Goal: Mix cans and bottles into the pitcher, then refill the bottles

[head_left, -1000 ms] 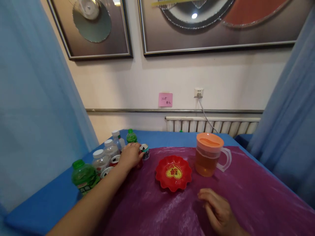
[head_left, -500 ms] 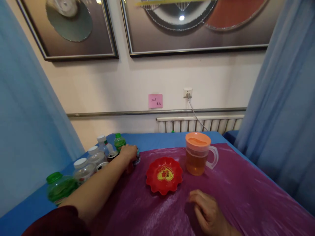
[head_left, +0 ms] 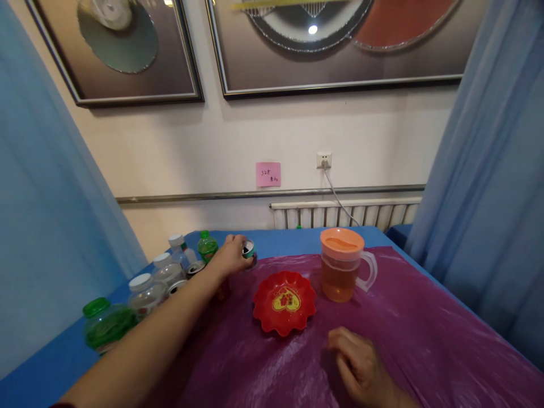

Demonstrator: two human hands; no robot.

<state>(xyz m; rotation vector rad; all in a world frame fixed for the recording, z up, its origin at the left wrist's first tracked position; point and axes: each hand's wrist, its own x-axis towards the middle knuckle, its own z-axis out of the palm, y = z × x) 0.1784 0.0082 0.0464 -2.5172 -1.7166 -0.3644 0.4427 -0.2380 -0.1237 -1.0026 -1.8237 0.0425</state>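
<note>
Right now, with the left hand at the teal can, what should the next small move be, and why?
I'd probably settle the left hand more firmly and hold the teal can level: its top appears open, the thumb and fingers grip it from one side, and the red dish lies close by.

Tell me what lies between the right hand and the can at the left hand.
The head view shows the red scalloped dish between the right hand and the can, on the purple sheet.

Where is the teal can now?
In the head view, the teal can is in the left hand, left of centre, beyond the red plate and right of the small green bottle.
</note>
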